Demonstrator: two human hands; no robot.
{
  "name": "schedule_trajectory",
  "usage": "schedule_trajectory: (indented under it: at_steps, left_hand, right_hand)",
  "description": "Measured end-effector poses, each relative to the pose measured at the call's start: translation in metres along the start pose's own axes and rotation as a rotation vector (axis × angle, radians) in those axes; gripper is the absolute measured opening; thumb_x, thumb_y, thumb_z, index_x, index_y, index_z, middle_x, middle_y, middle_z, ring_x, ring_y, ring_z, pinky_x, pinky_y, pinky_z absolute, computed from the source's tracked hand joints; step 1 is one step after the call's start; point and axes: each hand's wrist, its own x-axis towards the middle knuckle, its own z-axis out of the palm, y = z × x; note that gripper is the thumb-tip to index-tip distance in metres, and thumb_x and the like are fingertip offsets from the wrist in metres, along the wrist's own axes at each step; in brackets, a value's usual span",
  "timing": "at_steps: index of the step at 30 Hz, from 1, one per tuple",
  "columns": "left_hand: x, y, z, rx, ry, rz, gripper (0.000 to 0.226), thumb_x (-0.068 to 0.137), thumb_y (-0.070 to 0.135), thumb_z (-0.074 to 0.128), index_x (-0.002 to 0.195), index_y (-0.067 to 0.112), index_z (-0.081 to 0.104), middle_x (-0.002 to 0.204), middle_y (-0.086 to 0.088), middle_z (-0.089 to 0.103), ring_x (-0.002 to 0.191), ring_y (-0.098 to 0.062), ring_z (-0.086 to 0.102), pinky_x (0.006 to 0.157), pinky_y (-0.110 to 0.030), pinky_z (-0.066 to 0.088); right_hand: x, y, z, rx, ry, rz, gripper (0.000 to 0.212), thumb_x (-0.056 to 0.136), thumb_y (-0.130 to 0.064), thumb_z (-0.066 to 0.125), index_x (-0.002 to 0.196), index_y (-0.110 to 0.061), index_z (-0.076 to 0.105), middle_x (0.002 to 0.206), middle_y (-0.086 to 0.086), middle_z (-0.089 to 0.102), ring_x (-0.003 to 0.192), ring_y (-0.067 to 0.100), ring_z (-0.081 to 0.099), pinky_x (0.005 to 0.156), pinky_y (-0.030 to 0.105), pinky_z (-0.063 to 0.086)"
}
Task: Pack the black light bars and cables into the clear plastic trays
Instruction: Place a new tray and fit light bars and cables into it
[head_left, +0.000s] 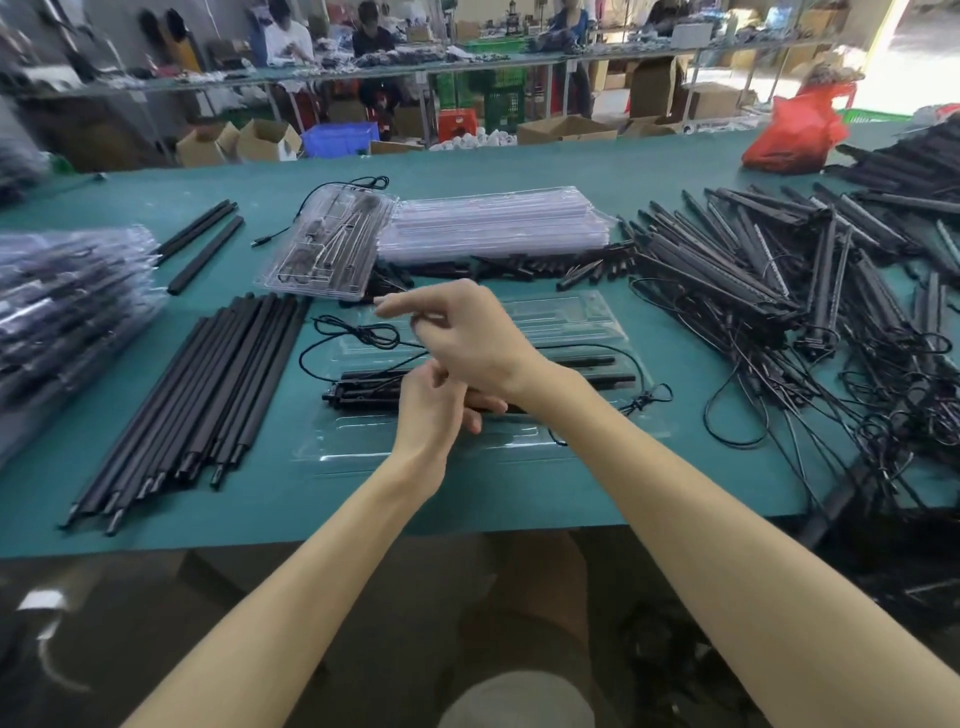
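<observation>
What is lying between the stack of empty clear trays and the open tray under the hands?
In the head view, a row of short black pieces lies on the green table between the stack and the open tray.

No legible text, labels or signs anywhere.

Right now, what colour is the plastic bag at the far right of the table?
Red. The plastic bag shows best in the head view.
</observation>
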Motion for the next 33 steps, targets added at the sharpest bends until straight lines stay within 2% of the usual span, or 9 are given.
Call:
schedule_trajectory:
  at_steps: [5, 8, 14, 18, 21, 25, 28, 31, 33]
  left_hand:
    - [0.003, 0.000, -0.004, -0.227, -0.002, -0.078, 0.027, 0.105, 0.026, 0.053, 0.104, 0.000, 0.061, 0.087, -0.013, 0.075, 0.073, -0.022, 0.074, 0.047, -0.022, 0.048]
    - [0.004, 0.002, -0.007, -0.301, 0.022, -0.100, 0.020, 0.106, 0.018, 0.051, 0.098, 0.002, 0.060, 0.080, -0.002, 0.072, 0.082, -0.025, 0.076, 0.049, -0.022, 0.050]
    - [0.005, 0.010, -0.008, -0.283, 0.013, -0.113, 0.024, 0.105, 0.017, 0.053, 0.107, -0.003, 0.064, 0.101, -0.014, 0.077, 0.085, -0.025, 0.077, 0.054, -0.022, 0.054]
    - [0.007, 0.017, -0.023, -0.139, 0.003, -0.120, 0.023, 0.102, 0.022, 0.059, 0.104, 0.000, 0.066, 0.095, -0.007, 0.078, 0.083, -0.027, 0.077, 0.048, -0.022, 0.053]
    - [0.007, 0.021, -0.043, -0.063, 0.028, -0.093, 0.022, 0.101, 0.025, 0.061, 0.098, 0.005, 0.065, 0.082, 0.010, 0.077, 0.079, -0.028, 0.077, 0.042, -0.021, 0.050]
    - [0.006, 0.018, -0.064, 0.121, -0.033, -0.174, 0.027, 0.099, 0.033, 0.063, 0.101, 0.006, 0.067, 0.096, 0.005, 0.077, 0.072, -0.028, 0.076, 0.036, -0.021, 0.040]
    - [0.005, 0.016, -0.075, 0.385, -0.202, -0.220, 0.032, 0.101, 0.037, 0.058, 0.097, 0.008, 0.072, 0.086, 0.000, 0.078, 0.054, -0.024, 0.070, 0.031, -0.018, 0.030]
    - [0.006, 0.017, -0.074, 0.668, -0.144, -0.042, 0.037, 0.101, 0.039, 0.057, 0.077, 0.015, 0.073, 0.067, 0.003, 0.072, 0.040, -0.021, 0.058, 0.037, -0.018, 0.035]
    - [0.007, 0.016, -0.070, 0.785, -0.031, 0.199, 0.026, 0.096, 0.036, 0.063, 0.076, 0.023, 0.069, 0.065, 0.005, 0.067, 0.047, -0.014, 0.058, 0.052, -0.025, 0.045]
  right_hand:
    - [-0.015, 0.025, -0.027, -0.113, 0.276, 0.084, 0.022, 0.099, -0.008, 0.055, 0.114, -0.008, 0.072, 0.107, 0.000, 0.073, 0.099, 0.009, 0.064, 0.085, 0.013, 0.046]
    - [-0.036, 0.048, -0.036, -0.213, 0.246, 0.180, 0.019, 0.099, -0.019, 0.061, 0.112, -0.008, 0.071, 0.103, 0.000, 0.073, 0.096, 0.012, 0.065, 0.088, 0.022, 0.050]
    - [-0.075, 0.070, -0.029, -0.157, 0.122, 0.188, 0.033, 0.090, -0.020, 0.074, 0.122, -0.017, 0.067, 0.108, -0.007, 0.070, 0.100, 0.005, 0.063, 0.091, 0.016, 0.047]
    - [-0.078, 0.074, -0.031, -0.236, 0.199, 0.198, 0.022, 0.097, -0.013, 0.065, 0.118, -0.014, 0.068, 0.107, -0.002, 0.070, 0.101, 0.011, 0.063, 0.094, 0.028, 0.051]
    - [-0.083, 0.076, -0.033, -0.353, 0.123, 0.153, 0.017, 0.095, -0.018, 0.068, 0.112, -0.015, 0.070, 0.101, -0.004, 0.069, 0.099, 0.013, 0.059, 0.091, 0.032, 0.050]
    - [-0.092, 0.076, -0.031, -0.349, 0.084, 0.117, 0.015, 0.093, -0.024, 0.071, 0.107, -0.017, 0.072, 0.095, -0.009, 0.064, 0.095, 0.011, 0.055, 0.088, 0.029, 0.047]
    - [-0.095, 0.076, -0.031, -0.325, 0.140, 0.114, 0.010, 0.094, -0.022, 0.070, 0.102, -0.018, 0.073, 0.094, -0.008, 0.065, 0.096, 0.012, 0.055, 0.086, 0.026, 0.045]
    - [-0.097, 0.074, -0.031, -0.301, 0.170, 0.124, 0.008, 0.096, -0.022, 0.068, 0.098, -0.018, 0.074, 0.092, -0.007, 0.066, 0.094, 0.012, 0.056, 0.087, 0.029, 0.047]
    - [-0.099, 0.072, -0.032, -0.294, 0.226, 0.123, 0.011, 0.098, -0.023, 0.065, 0.097, -0.016, 0.074, 0.090, -0.006, 0.066, 0.092, 0.014, 0.057, 0.087, 0.033, 0.047]
